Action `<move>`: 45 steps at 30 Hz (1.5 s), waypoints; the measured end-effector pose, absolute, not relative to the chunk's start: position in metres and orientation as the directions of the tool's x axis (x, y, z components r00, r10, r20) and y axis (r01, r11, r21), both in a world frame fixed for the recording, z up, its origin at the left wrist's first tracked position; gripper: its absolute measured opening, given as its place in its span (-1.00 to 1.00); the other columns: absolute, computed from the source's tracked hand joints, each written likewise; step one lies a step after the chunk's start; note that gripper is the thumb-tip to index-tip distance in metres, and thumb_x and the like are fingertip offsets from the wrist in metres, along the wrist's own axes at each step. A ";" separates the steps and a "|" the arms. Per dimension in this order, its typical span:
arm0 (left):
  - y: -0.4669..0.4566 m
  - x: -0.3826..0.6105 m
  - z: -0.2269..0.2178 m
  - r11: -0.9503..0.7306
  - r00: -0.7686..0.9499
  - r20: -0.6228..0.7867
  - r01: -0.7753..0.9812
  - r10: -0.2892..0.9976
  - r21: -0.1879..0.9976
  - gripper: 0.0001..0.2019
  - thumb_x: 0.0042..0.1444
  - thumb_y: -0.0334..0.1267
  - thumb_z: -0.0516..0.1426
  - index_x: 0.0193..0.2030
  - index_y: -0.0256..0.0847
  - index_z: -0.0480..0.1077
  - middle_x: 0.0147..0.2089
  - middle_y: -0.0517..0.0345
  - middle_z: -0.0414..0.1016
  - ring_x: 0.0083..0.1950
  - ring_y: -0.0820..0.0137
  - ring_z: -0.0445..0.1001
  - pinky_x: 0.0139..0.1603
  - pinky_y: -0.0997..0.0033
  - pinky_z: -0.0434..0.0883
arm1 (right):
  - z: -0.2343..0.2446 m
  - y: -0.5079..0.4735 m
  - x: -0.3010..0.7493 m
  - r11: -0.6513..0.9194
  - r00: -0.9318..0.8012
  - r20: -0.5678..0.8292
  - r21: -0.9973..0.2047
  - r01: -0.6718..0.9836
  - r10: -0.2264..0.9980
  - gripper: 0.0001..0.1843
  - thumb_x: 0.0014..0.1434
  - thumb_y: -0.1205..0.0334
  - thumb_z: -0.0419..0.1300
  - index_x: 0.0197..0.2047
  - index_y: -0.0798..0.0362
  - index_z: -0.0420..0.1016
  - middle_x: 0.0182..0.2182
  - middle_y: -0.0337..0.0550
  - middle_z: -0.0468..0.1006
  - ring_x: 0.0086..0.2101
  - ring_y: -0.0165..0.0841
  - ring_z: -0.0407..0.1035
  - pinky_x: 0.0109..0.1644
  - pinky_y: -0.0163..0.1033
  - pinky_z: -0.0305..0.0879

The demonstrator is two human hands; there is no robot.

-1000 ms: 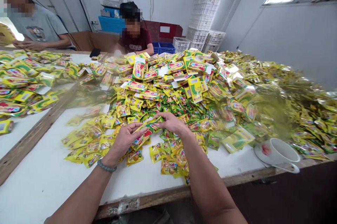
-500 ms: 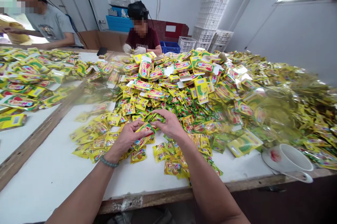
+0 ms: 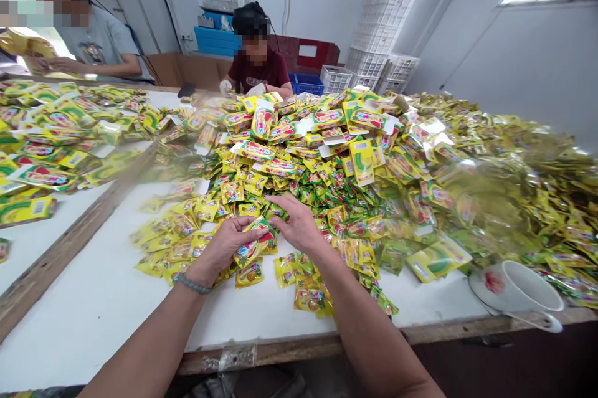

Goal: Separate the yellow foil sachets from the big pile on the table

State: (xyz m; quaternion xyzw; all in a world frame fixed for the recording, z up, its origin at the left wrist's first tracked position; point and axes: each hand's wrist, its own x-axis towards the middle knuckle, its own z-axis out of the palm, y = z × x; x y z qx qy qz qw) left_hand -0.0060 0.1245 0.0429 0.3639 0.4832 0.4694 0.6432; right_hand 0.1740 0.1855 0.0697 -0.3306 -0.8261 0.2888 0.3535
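My left hand (image 3: 227,245), with a braided bracelet at the wrist, grips a small yellow-and-green printed box (image 3: 255,250) between thumb and fingers. A red fruit picture shows near its upper end. My right hand (image 3: 299,223) is at that end, its thumb close to or touching the box edge. Its index finger stretches out above, apart from the thumb, and nothing shows between them. Small yellow sachets (image 3: 250,274) lie below the box, and more sachets (image 3: 311,295) lie under my right forearm. Behind my hands rises a heap of green and yellow sachets (image 3: 322,189).
Printed boxes (image 3: 280,130) top the heap. A white enamel mug (image 3: 514,289) stands at the table's front right edge. A wooden strip (image 3: 79,230) divides the white tabletop (image 3: 135,304). Two co-workers sit across the table, one in a maroon shirt (image 3: 275,71). White crates (image 3: 369,65) are stacked behind.
The view has shifted slightly. My left hand keeps its grip on the box, and my right hand stays close by it. The co-worker at far left has moved their hands.
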 end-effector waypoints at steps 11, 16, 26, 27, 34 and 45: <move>0.127 -0.002 0.047 0.153 -0.041 -0.161 -0.159 0.986 0.975 -0.56 -0.23 -0.07 0.42 -0.20 -0.25 0.56 -0.24 0.09 0.63 -0.31 0.35 0.54 -0.28 0.44 0.45 | 0.065 0.184 0.165 0.266 -0.404 0.155 -0.934 0.237 0.902 -0.79 0.04 0.24 0.29 -0.21 0.03 0.51 -0.35 -0.23 0.55 -0.29 -0.35 0.44 -0.19 -0.28 0.36; 0.128 0.000 0.051 0.202 -0.035 -0.226 -0.332 0.974 0.921 -0.57 -0.22 -0.10 0.42 -0.19 -0.23 0.54 -0.33 0.15 0.63 -0.36 0.37 0.55 -0.28 0.42 0.46 | 0.074 0.177 0.163 0.394 -0.383 0.268 -0.868 0.302 0.884 -0.78 0.16 0.15 0.21 -0.12 0.00 0.50 -0.21 -0.17 0.59 -0.18 -0.31 0.46 -0.12 -0.26 0.33; 0.124 0.002 0.046 0.190 -0.045 -0.228 -0.415 0.973 0.890 -0.56 -0.30 -0.15 0.45 -0.27 -0.30 0.52 -0.40 0.19 0.57 -0.46 0.46 0.47 -0.41 0.52 0.37 | 0.071 0.169 0.160 0.315 -0.563 0.119 -0.911 0.266 0.818 -0.60 0.20 0.21 0.16 0.10 -0.03 0.25 -0.29 -0.21 0.64 -0.29 -0.30 0.49 -0.12 -0.19 0.30; 0.123 0.002 0.048 0.192 -0.038 -0.229 -0.419 0.973 0.887 -0.55 -0.31 -0.16 0.46 -0.27 -0.31 0.52 -0.39 0.18 0.57 -0.45 0.46 0.47 -0.40 0.52 0.37 | 0.071 0.170 0.160 0.285 -0.574 0.099 -0.927 0.243 0.813 -0.56 0.16 0.19 0.22 0.10 -0.04 0.27 -0.26 -0.20 0.64 -0.29 -0.30 0.49 -0.14 -0.20 0.31; 0.125 0.000 0.055 0.159 -0.028 -0.177 -0.317 0.984 0.935 -0.53 -0.12 -0.02 0.36 -0.11 -0.24 0.49 -0.28 0.18 0.55 -0.34 0.45 0.45 -0.30 0.49 0.36 | 0.062 0.177 0.156 0.107 -0.363 0.063 -0.989 0.101 0.930 -0.50 -0.06 0.18 0.36 -0.04 0.00 0.35 -0.36 -0.22 0.59 -0.39 -0.35 0.44 -0.27 -0.26 0.32; 0.118 0.003 0.045 0.155 -0.014 -0.156 -0.061 0.988 0.986 -0.61 -0.15 -0.07 0.36 -0.28 -0.32 0.48 -0.41 0.22 0.43 -0.41 0.46 0.31 -0.34 0.49 0.27 | 0.069 0.173 0.157 0.101 -0.483 0.010 -0.981 0.163 0.876 -0.44 0.03 0.15 0.26 0.11 0.04 0.27 -0.41 -0.25 0.56 -0.46 -0.39 0.40 -0.40 -0.33 0.28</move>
